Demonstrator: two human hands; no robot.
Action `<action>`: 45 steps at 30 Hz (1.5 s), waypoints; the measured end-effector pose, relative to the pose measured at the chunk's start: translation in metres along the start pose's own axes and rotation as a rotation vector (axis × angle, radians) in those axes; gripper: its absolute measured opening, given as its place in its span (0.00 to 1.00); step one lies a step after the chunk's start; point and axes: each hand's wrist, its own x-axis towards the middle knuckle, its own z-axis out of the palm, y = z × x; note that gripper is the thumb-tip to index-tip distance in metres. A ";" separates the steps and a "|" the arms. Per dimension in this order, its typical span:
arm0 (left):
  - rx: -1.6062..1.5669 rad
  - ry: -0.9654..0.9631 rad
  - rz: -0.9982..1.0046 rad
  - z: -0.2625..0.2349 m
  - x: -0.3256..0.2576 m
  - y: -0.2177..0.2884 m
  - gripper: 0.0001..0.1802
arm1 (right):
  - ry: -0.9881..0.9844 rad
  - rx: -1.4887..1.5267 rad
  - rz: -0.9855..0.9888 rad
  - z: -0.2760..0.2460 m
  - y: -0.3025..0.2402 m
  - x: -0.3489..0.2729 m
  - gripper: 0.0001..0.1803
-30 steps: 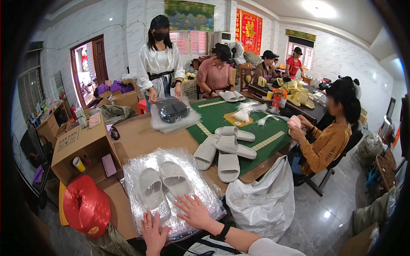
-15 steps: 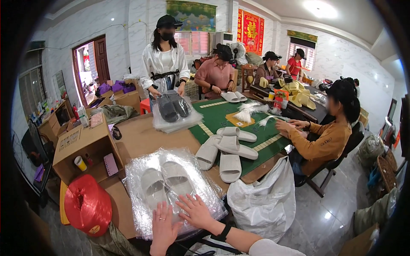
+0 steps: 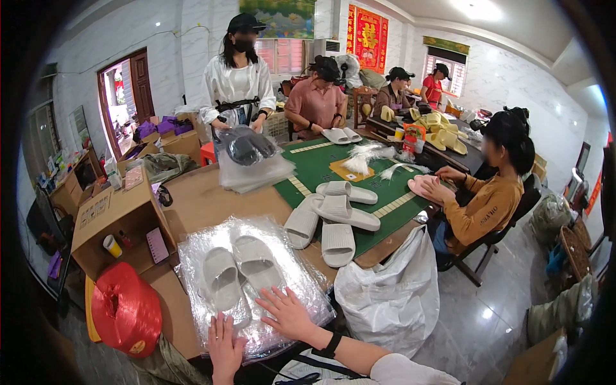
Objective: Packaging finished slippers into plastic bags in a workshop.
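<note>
A pair of light grey slides [image 3: 223, 279] lies on a stack of clear plastic bags [image 3: 292, 253] at the table's near edge. The ends of the slides nearest me look hazy, seemingly under film. My left hand [image 3: 226, 346] rests flat on the near edge of the plastic, fingers stretched out. My right hand [image 3: 287, 314] lies spread on the plastic just right of the slides' near ends. Neither hand holds anything. Several loose grey slides [image 3: 337, 240] are heaped beyond the bags to the right, partly on a green mat [image 3: 308, 151].
Left of the bags are a red roll of plastic twine [image 3: 126, 311] and an open cardboard box [image 3: 119, 221]. A white woven sack [image 3: 391, 295] hangs at the table's right edge. Across the table a standing person handles bagged dark slides [image 3: 250, 147]; a seated person holds a pink slide [image 3: 423, 186].
My hands have spread further apart, the left sliding leftward along the plastic. The seated person at right now has a pink slide in hand. The standing person's bagged slides have tilted.
</note>
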 end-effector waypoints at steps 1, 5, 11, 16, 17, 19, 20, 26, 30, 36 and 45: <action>-0.001 -0.004 0.004 0.002 -0.003 -0.006 0.40 | 0.001 -0.001 0.006 0.001 0.001 0.000 0.32; -0.053 -0.011 -0.086 -0.005 -0.011 -0.007 0.41 | 0.011 0.014 0.002 0.004 0.001 0.000 0.32; 0.177 0.134 -0.018 -0.022 0.013 0.035 0.37 | -0.002 -0.007 0.014 0.002 0.002 -0.002 0.32; 0.036 0.008 0.146 -0.003 0.027 0.047 0.34 | -0.014 -0.003 0.009 0.005 -0.001 -0.002 0.32; 0.014 -0.018 0.154 0.005 0.028 0.044 0.33 | -0.012 -0.001 0.004 0.006 -0.001 -0.002 0.32; 0.012 -0.018 0.134 0.009 0.029 0.038 0.33 | -0.013 -0.002 0.006 0.005 -0.001 -0.002 0.33; 0.017 -0.021 0.134 0.010 0.028 0.036 0.32 | -0.010 -0.009 0.004 0.005 0.000 -0.002 0.32; -0.014 0.022 0.085 0.008 0.018 0.022 0.31 | -0.007 0.011 0.003 0.003 0.001 0.000 0.32; -0.045 0.031 0.050 0.006 0.017 0.023 0.32 | 0.000 0.022 -0.003 0.003 0.001 -0.001 0.32; -0.057 0.038 0.064 0.011 0.016 0.018 0.32 | -0.002 0.015 0.009 0.004 0.000 -0.001 0.32; -0.046 0.053 0.075 0.013 0.015 0.018 0.33 | -0.015 0.006 0.013 0.003 0.000 -0.002 0.32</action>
